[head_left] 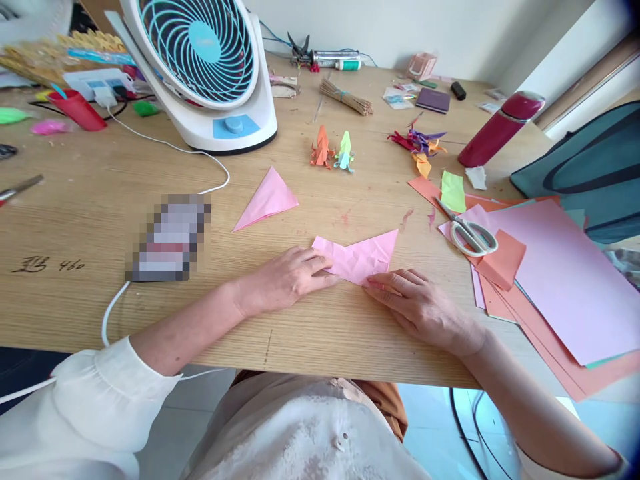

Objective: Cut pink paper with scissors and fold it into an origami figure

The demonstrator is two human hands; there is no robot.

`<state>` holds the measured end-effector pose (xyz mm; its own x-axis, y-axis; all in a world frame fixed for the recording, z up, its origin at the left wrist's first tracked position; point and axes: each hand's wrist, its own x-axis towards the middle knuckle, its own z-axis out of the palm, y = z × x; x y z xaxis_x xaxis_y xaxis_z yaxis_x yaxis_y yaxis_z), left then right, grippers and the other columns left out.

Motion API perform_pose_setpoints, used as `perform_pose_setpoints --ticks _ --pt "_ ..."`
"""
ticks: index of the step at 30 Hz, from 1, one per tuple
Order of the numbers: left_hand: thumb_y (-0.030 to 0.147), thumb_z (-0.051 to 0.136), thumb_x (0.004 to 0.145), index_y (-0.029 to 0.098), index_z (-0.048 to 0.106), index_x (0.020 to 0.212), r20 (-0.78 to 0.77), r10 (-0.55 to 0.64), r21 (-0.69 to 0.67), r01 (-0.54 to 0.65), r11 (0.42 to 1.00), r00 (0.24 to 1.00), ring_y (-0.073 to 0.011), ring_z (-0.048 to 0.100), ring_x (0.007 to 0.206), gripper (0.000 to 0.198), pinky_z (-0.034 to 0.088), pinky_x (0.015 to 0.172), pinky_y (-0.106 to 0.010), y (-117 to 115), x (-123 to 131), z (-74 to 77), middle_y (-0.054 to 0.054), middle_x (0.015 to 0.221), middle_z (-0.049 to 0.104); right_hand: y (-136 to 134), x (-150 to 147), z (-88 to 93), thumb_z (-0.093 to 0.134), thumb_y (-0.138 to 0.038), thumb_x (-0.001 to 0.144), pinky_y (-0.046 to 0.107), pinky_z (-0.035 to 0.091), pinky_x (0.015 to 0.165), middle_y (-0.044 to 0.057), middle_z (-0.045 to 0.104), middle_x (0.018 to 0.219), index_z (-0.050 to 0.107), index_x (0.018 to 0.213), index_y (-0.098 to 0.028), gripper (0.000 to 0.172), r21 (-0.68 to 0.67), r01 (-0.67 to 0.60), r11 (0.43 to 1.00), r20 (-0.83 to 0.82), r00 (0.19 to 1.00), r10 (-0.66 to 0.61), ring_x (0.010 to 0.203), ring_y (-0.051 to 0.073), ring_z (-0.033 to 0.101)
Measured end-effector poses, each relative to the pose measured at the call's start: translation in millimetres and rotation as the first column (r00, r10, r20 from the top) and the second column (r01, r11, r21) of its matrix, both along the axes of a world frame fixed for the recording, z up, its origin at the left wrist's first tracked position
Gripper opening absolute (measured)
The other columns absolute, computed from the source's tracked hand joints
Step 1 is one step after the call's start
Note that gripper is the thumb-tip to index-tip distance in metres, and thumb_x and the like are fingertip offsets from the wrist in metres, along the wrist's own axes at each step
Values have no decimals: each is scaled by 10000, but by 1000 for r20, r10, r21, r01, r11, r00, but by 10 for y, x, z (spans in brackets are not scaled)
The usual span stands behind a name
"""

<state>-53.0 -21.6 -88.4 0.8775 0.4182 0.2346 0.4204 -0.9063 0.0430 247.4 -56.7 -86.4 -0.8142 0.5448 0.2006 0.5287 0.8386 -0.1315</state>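
The left hand [290,277] laid its fingers on the left end of one pink folded paper [363,259], creased and V-notched along its top, on the table [305,343]; the right hand [417,303] touched its lower edge. Whether either pinched or merely pressed, I could not tell. Around were one fan [205,41], one pink paper triangle [267,200], two origami figures [321,148], one pair of scissors [466,231] on stacked coloured sheets [575,280], one magenta flask [500,130].
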Motion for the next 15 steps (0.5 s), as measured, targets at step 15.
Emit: perform_pose_setpoints --ticks 15 --pt "42 428 945 191 609 1230 39 94 28 -95 995 995 -214 589 1101 369 495 957 -388 39 -518 -5 -107 1180 642 -140 293 26 472 -125 960 426 515 865 123 656 1228 592 1212 -197 288 -40 10 999 -28 1000 -11 1046 246 642"
